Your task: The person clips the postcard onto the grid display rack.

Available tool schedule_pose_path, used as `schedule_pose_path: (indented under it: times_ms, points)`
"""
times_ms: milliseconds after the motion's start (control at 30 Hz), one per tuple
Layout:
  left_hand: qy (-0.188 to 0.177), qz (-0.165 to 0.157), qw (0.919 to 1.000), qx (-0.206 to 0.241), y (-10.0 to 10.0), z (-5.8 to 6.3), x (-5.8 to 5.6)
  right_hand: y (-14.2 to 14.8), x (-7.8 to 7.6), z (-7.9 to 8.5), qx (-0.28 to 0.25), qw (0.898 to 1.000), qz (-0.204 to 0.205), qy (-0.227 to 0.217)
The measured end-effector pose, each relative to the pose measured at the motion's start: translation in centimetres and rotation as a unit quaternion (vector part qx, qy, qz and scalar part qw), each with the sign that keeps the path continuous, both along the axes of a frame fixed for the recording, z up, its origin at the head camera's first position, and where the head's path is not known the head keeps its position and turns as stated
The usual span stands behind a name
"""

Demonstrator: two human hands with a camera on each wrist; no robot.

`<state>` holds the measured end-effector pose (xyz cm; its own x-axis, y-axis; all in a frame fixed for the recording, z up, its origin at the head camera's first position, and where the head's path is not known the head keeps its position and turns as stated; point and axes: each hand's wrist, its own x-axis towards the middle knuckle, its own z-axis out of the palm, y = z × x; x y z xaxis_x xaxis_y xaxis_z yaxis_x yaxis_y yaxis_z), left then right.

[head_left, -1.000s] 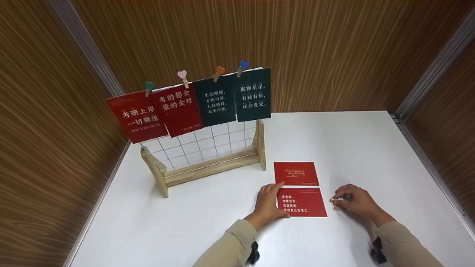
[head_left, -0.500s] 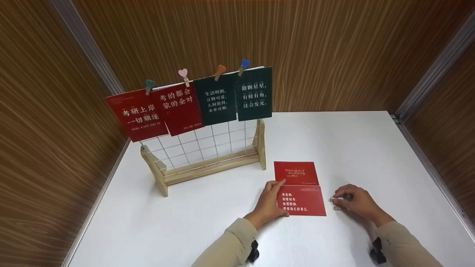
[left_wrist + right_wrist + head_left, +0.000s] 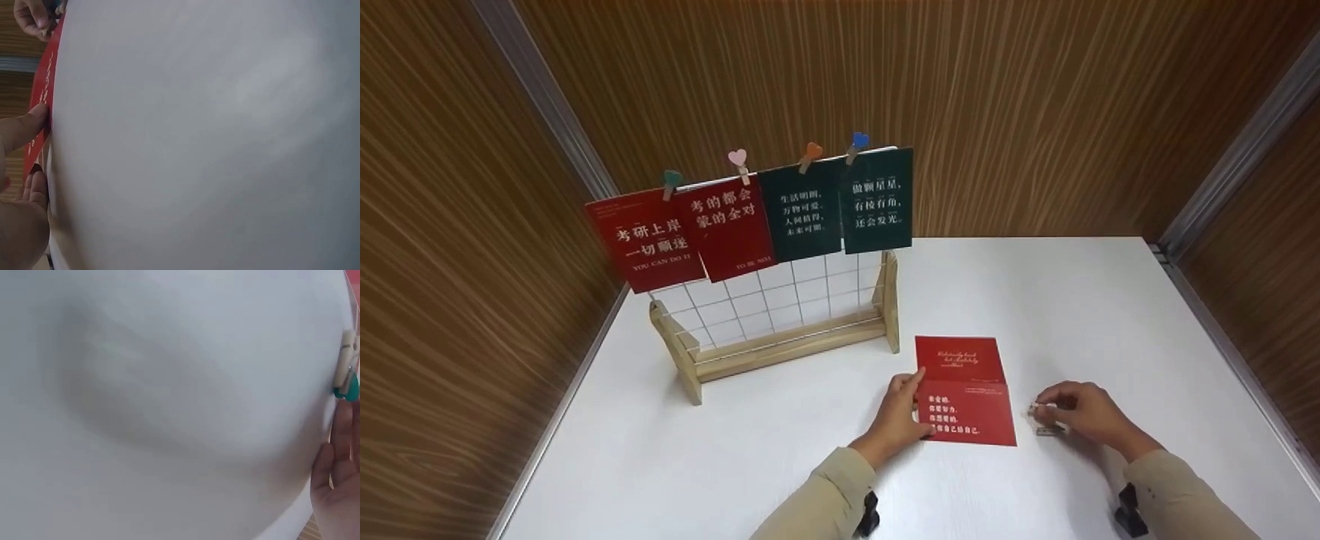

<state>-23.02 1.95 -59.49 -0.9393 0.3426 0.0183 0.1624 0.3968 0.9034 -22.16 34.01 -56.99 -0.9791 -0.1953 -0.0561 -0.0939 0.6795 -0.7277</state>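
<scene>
In the head view, two red printed cards lie at the right of the table, an upper red card point(image 3: 960, 356) and a lower red card point(image 3: 971, 412) whose far edge meets it. My left hand point(image 3: 894, 414) grips the lower card at its left side, thumb near the bottom corner and a finger at the top. In the left wrist view, the thumb lies over this card point(image 3: 42, 84). To the right, my right hand point(image 3: 1086, 414) pinches a small wooden clothespin point(image 3: 1033, 409) in its fingertips. Another clothespin point(image 3: 1048, 431) lies beneath; a teal-ended clothespin point(image 3: 346, 360) shows in the right wrist view.
A wire grid rack point(image 3: 802, 292) on a wooden stand point(image 3: 795, 349) stands at the left. Two red cards point(image 3: 731, 225) and two green cards point(image 3: 802, 210) hang along its top, held by heart clothespins point(image 3: 737, 157). Wood-grain walls point(image 3: 1020, 112) enclose the white table point(image 3: 1035, 292).
The lower red card has slid away from me with my left hand, closing the gap to the upper card. My right hand keeps its pinch in about the same place. The head view has tilted slightly.
</scene>
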Motion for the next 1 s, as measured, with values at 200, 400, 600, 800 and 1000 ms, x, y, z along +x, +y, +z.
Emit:
schedule_pose_path:
  times_ms: [200,400,600,800,1000]
  points:
    - [-0.009,0.004,0.9999,-0.002,-0.2,-0.1,-0.1,0.1,-0.6,1.0,-0.002,1.0,0.013,0.009]
    - [-0.015,0.015,0.9998,0.007,-0.5,0.0,-0.3,-0.5,-1.8,2.7,-0.035,0.998,0.032,0.03]
    - [-0.03,0.029,0.998,0.047,-0.6,0.1,-0.2,-1.6,-3.3,4.8,-0.078,0.996,0.03,0.01]
    - [-0.033,0.05,0.9952,0.077,-0.8,0.2,-0.3,-3.0,-4.5,6.1,-0.07,0.996,0.041,0.031]
    - [-0.043,0.055,0.9935,0.091,-1.3,0.3,-0.7,-4.5,-5.6,7.1,-0.081,0.995,0.047,0.04]
